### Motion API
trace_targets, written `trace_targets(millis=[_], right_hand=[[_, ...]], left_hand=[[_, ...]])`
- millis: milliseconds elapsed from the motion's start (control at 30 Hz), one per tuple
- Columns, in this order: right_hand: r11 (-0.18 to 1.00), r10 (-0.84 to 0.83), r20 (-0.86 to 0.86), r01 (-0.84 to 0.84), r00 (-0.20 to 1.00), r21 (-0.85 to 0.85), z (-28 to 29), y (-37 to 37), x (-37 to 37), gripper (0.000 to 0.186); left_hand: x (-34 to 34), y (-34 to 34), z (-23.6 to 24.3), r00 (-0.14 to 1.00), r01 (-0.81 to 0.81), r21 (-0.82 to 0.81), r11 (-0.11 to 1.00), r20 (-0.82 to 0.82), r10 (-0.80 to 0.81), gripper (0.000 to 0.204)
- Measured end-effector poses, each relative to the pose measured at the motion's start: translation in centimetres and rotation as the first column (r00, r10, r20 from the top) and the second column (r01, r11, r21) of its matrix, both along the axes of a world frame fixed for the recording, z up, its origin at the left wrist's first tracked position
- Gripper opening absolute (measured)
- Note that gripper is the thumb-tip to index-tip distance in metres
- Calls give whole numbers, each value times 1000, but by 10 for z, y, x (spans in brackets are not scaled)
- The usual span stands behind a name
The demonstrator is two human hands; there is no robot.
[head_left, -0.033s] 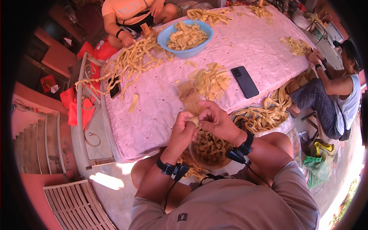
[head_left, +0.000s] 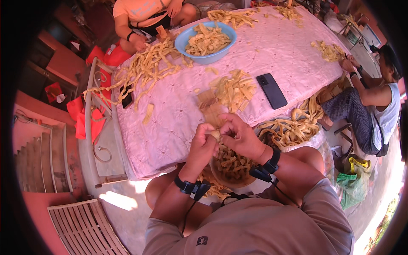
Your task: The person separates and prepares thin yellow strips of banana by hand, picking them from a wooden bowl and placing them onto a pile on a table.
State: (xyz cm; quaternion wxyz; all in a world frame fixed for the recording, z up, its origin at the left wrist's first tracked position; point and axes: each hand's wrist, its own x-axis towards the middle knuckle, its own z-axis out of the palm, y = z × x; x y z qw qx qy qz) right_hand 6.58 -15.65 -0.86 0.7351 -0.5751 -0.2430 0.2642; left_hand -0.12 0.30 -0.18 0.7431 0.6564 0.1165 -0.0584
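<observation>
A small, pale yellow folded strip (head_left: 216, 134) is pinched between my two hands above the near edge of the pink quilted cover. My left hand (head_left: 203, 142) grips it from the left with closed fingers. From the other side, my right hand (head_left: 238, 134) pinches the same piece with thumb and fingertips. Just beyond my fingers are a small wooden board (head_left: 210, 111) and a heap of flat yellow strips (head_left: 235, 90). Below my hands, a round tub (head_left: 236, 185) of short, twisted yellow-brown pieces sits between my knees, partly hidden by my hands and forearms.
A blue basin (head_left: 207, 59) of cut strips stands farther back on the pink cover (head_left: 170, 127). A black phone (head_left: 272, 91) lies right of the heap. Long strips (head_left: 146, 70) spread leftward near one co-worker's hand (head_left: 138, 42). Another person (head_left: 369, 97) sits at right. A metal frame (head_left: 91, 127) borders the left.
My right hand's fingers have shifted very slightly around the strip. Everything else looks almost the same.
</observation>
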Motion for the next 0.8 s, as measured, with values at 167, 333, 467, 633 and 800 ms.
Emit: trace_targets(millis=[167, 333, 467, 633, 800], right_hand=[[976, -90, 220, 130, 971, -172, 11, 2, -2, 47], [975, -133, 199, 165, 971, -152, 0, 0, 6, 45], [987, -86, 74, 95, 994, -127, 4, -2, 10, 44], [993, 31, -163, -49, 986, -106, 9, -6, 15, 29], [962, 152, -316, -214, 937, -172, 16, -9, 19, 20]], left_hand=[[0, 4, -1, 1000, -12, -37, 999, -26, 11, 13], [-5, 2, 0, 993, 48, -142, 989, 118, -31, 14], [-2, 4, -7, 992, 36, -90, 995, 126, -24, 15], [0, 9, -6, 991, 106, -106, 989, 88, -97, 15], [-1, 2, 0, 989, 136, -67, 989, 72, -131, 16]])
